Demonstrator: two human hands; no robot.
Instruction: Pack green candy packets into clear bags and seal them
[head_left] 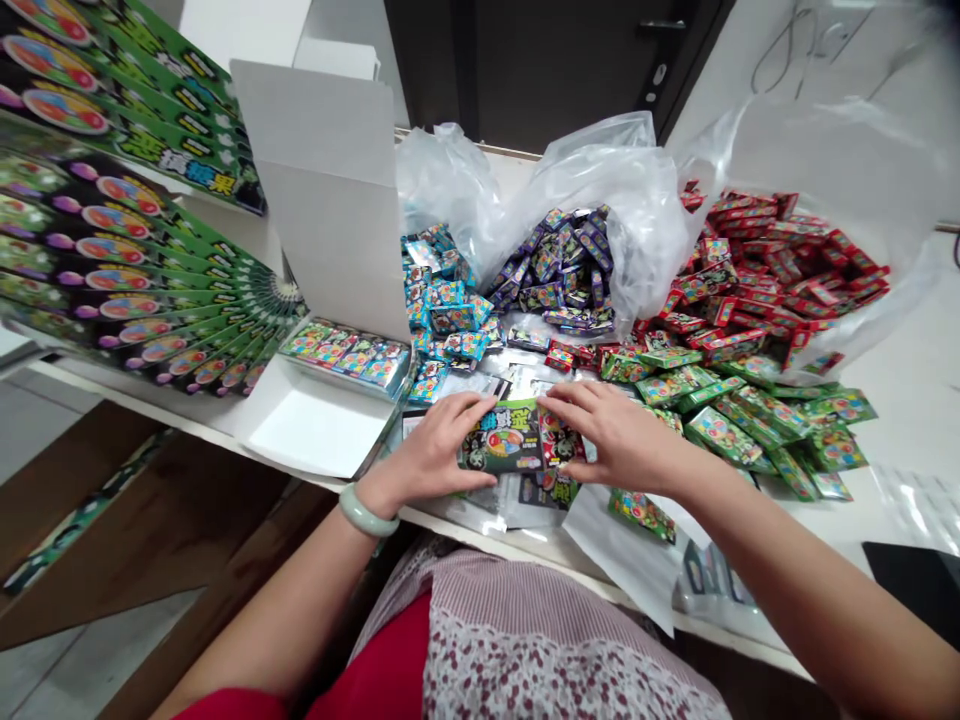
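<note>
Near the table's front edge, my left hand (431, 450) grips the left end of a small printed green-and-black box (502, 440), thumb below and fingers above. My right hand (622, 440) closes around a small red box (555, 440) at the right end, side by side with the green-and-black one. Under them lie clear plastic and another dark printed packet (551, 490). A green box (641, 512) lies just below my right wrist. To my left stands an open white display carton (322, 250), lid raised, with a row of small boxes (345, 355) along its back.
Small blue boxes (446, 305), purple boxes (559, 265) and red boxes (780, 260) spill from clear plastic bags at the back. Loose green boxes (739, 420) pile up at right. Stacked printed cartons (150, 260) fan out at far left. Cardboard (150, 520) stands below the table.
</note>
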